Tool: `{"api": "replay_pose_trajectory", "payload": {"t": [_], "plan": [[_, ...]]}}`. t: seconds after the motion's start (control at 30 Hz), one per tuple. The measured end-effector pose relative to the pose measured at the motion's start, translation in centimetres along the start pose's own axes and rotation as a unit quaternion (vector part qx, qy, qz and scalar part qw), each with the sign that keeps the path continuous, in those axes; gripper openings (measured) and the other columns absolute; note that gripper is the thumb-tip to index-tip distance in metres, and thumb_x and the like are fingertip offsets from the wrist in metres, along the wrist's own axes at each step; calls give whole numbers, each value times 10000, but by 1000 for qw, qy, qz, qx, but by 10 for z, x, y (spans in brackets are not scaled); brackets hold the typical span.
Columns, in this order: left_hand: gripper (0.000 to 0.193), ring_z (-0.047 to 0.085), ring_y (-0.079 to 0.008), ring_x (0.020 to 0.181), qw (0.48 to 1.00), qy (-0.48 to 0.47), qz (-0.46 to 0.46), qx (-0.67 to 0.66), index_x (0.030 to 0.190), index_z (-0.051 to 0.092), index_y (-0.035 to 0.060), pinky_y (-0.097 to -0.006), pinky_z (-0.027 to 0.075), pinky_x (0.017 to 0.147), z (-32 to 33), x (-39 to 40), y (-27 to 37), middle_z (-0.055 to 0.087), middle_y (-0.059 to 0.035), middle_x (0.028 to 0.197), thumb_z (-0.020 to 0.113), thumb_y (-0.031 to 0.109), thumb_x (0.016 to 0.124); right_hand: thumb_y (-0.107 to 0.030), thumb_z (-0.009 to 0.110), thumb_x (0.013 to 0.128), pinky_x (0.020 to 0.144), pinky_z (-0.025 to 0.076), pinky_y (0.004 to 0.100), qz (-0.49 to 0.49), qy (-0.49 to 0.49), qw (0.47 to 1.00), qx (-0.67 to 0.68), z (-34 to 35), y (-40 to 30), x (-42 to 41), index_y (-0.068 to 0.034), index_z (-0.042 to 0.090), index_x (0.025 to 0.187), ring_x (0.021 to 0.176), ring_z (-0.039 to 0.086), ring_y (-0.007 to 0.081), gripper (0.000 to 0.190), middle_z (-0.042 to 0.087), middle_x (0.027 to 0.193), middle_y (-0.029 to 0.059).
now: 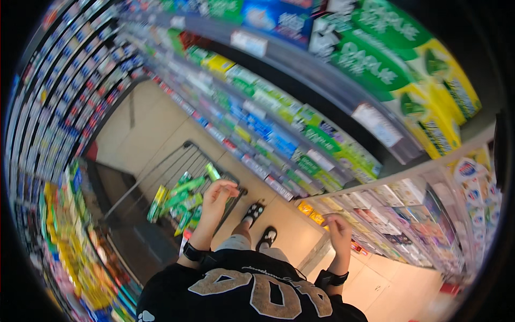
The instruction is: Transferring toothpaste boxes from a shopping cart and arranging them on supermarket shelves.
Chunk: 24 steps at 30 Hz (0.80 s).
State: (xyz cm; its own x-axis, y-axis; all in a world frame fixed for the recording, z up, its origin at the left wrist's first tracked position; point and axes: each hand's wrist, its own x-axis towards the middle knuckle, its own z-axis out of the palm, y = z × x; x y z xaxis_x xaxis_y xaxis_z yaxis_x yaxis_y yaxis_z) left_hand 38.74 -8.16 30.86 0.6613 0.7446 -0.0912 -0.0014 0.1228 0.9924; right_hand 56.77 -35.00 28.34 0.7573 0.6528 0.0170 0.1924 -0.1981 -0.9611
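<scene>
My left hand [219, 197] hangs over a wire shopping cart [149, 171], fingers loosely bent, with nothing seen in it. Just past its fingertips is a slim green box [212, 172], apparently at the cart's edge. Several green and yellow toothpaste-type boxes [183, 199] lie in a loose heap in the cart. My right hand [340, 228] is held up at my other side, its fingers loosely curled and seemingly empty. Beyond it is the lower part of a shelf with orange-yellow packs [310, 212]. Each wrist wears a black band.
Shelves of boxed toothpaste [277, 129] run along the aisle ahead. Large green-yellow Darlie cartons [386, 72] stand on the upper shelf [314, 68], close by. A side shelf [386, 213] holds smaller boxes. Yellow packs [76, 257] are piled at left. My feet stand on floor tiles [289, 237].
</scene>
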Motion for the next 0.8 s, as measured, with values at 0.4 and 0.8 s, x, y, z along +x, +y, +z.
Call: {"api": "replay_pose_trajectory", "payload": {"t": [0.4,0.8], "plan": [[123,551,-105,748,976,215,19,-3,923,557,5,-235,435,704,-121,-107,-7,575,-46,794,465,79,891,-111,543,843,705,438,250,-13,-214,974,-76,110,-11,28,-2,584,959,762,567,137,165,602,825,77],[147,553,-101,758,949,303,-49,-71,936,569,17,-239,442,713,-302,-192,-59,581,-37,831,465,112,892,-129,568,830,709,436,234,19,-445,889,-106,321,-41,-38,-1,564,1015,794,546,124,225,577,856,61]]}}
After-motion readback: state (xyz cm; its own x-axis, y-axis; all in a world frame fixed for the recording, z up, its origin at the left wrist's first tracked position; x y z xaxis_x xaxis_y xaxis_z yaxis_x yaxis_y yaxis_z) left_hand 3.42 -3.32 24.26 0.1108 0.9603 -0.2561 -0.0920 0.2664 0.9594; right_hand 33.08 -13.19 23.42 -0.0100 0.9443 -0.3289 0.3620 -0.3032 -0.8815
